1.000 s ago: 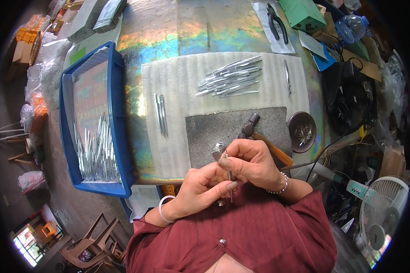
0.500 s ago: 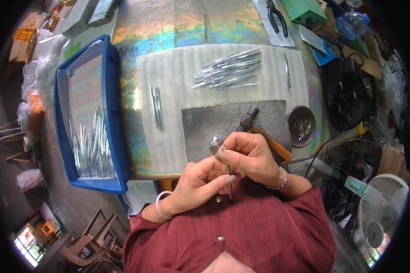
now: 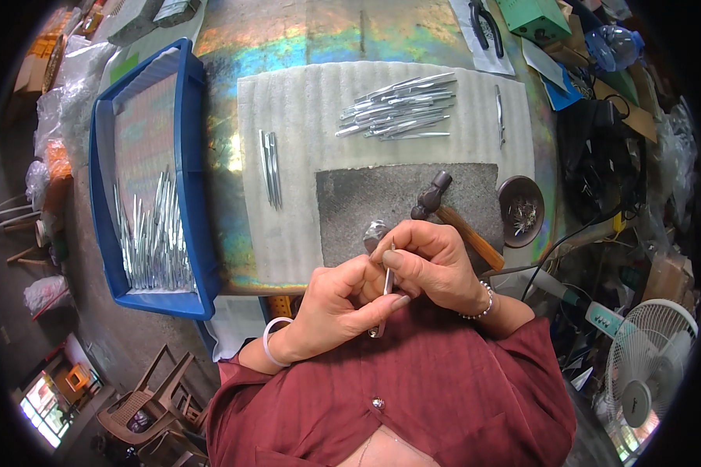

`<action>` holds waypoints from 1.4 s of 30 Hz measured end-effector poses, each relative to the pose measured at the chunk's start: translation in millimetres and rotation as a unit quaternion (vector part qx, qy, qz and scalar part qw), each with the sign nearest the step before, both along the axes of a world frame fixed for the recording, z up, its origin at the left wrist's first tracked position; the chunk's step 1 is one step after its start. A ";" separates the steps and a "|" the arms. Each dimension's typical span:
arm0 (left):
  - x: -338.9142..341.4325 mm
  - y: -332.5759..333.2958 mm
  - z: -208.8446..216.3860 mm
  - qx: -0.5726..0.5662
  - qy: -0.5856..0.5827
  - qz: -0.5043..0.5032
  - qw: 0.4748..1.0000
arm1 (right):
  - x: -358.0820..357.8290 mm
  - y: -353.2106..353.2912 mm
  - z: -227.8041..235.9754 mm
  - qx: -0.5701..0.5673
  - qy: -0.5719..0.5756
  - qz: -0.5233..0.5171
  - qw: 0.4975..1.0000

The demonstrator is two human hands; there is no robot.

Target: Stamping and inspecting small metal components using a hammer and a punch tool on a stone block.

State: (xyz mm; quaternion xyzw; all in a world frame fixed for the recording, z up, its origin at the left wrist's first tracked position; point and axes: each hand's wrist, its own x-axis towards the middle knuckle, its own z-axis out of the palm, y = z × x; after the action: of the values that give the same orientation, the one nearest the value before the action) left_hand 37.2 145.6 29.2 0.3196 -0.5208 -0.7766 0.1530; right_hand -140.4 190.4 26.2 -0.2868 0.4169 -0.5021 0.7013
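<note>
Close to my chest, both hands hold one slim silver metal piece point(image 3: 388, 282), roughly upright. My left hand point(image 3: 336, 300) pinches its lower part between thumb and fingers. My right hand point(image 3: 436, 265) pinches the upper end, thumb against fingertips. Fingers hide much of the piece. Just beyond my hands lies a dark flat slab point(image 3: 366, 194), with a hammer point(image 3: 473, 237) resting across its right side, head away from me. A shiny rounded metal object point(image 3: 375, 231) shows partly behind my fingers. Farther off, a pile of similar slim metal pieces point(image 3: 397, 107) lies on white foam sheeting point(image 3: 288, 101).
A blue tray point(image 3: 196, 156) at left holds many slim metal pieces point(image 3: 154, 241). A few lie on the foam's left point(image 3: 269, 170), one on its right point(image 3: 500, 117). A dark bowl point(image 3: 533, 187) holds small metal bits. Pliers point(image 3: 484, 27) lie far right; a fan point(image 3: 650, 366) stands near right.
The metal piece has turned in my fingers, showing a brighter, broader face, and its lower end now leans left. The whole view has shifted slightly.
</note>
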 end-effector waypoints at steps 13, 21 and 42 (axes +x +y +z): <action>-3.3 -3.1 8.1 -0.242 -0.059 0.008 0.968 | 0.1 6.8 -1.6 -0.002 0.040 -0.013 0.999; 1.7 -5.2 -2.0 -0.117 -0.015 -0.014 0.993 | 0.9 1.6 2.3 0.057 0.026 -0.019 0.998; 15.7 -8.9 -1.5 0.053 0.054 0.028 0.997 | 8.7 -6.7 6.0 0.056 0.019 -0.098 0.993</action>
State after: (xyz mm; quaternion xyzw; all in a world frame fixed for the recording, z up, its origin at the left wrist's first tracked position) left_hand 52.9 136.7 27.7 0.2999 -0.4605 -0.8146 0.1855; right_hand -131.7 183.8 32.2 -0.2145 0.4841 -0.5387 0.6553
